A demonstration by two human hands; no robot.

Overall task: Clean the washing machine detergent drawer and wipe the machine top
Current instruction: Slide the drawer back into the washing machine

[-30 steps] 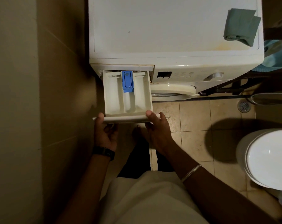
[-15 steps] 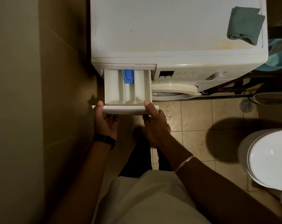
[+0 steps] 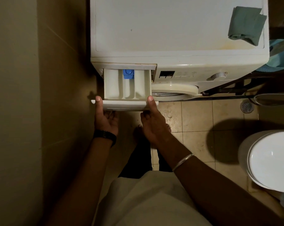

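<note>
Best handled evenly: steer the cream-white plastic three-compartment detergent drawer (image 3: pixel 127 88) straight along its slot in the top-left front of the white front-loading washing machine (image 3: pixel 175 61), with equal force at both ends of the front panel so it neither skews nor jams. Hard to say from one look whether the drawer is meant to go in or come out; either way, keep the panel level, move slowly near the limit of travel, and expect the blue plastic softener cap (image 3: pixel 128 73) in the middle compartment to mark the release point if full removal is intended. Left hand (image 3: pixel 105 118) at the panel's left end, thumb laid over the top edge, fingers curled underneath, so clamped on the drawer front. Right hand (image 3: pixel 152 121) mirrored at the right end, thumb on top, fingers tucked below, likewise gripping the panel. Drawer at present part-way out, roughly half its length showing, compartments looking pale and mostly free of visible residue, though dim light leaves that uncertain. Folded grey-green cloth (image 3: pixel 246 24) lying on the far right corner of the machine top, well apart from both hands, ready for the wiping stage, with yellowish staining visible just beside it.
</note>
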